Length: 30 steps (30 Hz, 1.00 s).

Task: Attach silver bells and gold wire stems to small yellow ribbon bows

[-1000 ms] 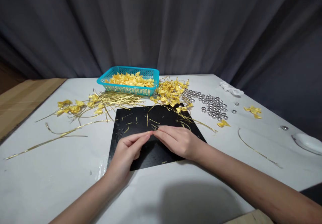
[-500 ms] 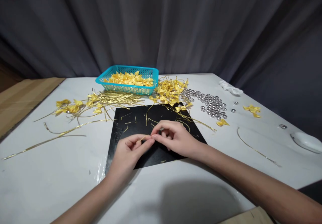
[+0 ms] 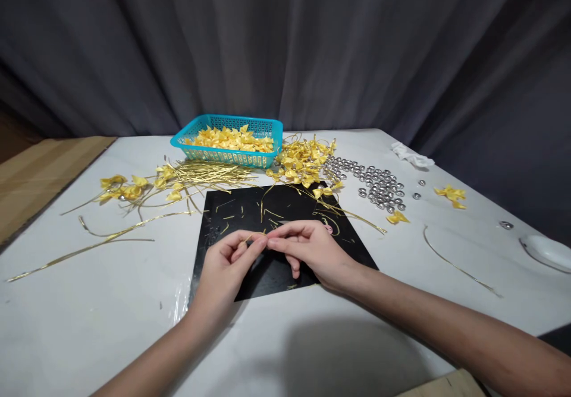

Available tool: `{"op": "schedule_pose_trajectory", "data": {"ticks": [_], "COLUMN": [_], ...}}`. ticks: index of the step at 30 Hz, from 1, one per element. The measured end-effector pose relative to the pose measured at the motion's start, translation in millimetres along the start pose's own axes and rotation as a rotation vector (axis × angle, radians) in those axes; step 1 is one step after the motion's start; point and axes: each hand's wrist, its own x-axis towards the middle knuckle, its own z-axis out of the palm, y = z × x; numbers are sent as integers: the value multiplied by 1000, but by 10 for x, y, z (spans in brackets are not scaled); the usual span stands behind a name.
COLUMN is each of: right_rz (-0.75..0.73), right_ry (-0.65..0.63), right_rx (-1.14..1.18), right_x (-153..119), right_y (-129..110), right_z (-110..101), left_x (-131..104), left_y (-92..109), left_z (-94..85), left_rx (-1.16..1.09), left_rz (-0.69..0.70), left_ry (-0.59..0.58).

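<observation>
Over the black mat (image 3: pixel 276 201), my left hand (image 3: pixel 227 260) is closed in a pinch on a thin gold cord (image 3: pixel 254 236). A short bit of the cord shows above the thumb. My right hand (image 3: pixel 312 251) meets it fingertip to fingertip, its thumb and forefinger pinched at the same cord; the exact grip is hidden between the fingers. The right hand's lower fingers hang curled over the mat. Just behind this hand, a small pink thing (image 3: pixel 329 229) shows, too little of it visible to name. Short gold cord clippings lie scattered on the mat.
A blue basket (image 3: pixel 178 141) of yellow ribbon flowers stands at the back. Before it lies a bundle of gold cords (image 3: pixel 214 173). Corded flowers (image 3: pixel 303 159) and silver beads (image 3: pixel 379 188) are heaped to its right. A white dish (image 3: pixel 546 253) sits far right, near a white cloth (image 3: pixel 413 156).
Both hands stay together at the cord and have shifted slightly away from me. The right hand's lower fingers have loosened and dropped, and the pink thing behind it now shows.
</observation>
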Motion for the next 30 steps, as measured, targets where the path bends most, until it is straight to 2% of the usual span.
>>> {"op": "schedule_pose_trajectory", "data": {"ticks": [5, 10, 17, 23, 30], "right_rz": [26, 24, 15, 33, 23], "right_ry": [4, -78, -191, -211, -208], "right_rx": [53, 55, 115, 136, 133], "right_x": [-9, -24, -33, -46, -34], "right_y": [-25, -27, -40, -50, -40], "right_z": [15, 34, 55, 51, 51], "left_x": [-43, -75, -51, -54, -51], "left_y": [-9, -25, -65, -68, -54], "left_z": [-5, -8, -7, -5, -16], "left_rx": [131, 229, 240, 165, 205], "left_rz": [89, 171, 238, 341, 345], "left_ry": [-3, 9, 19, 78, 111]}}
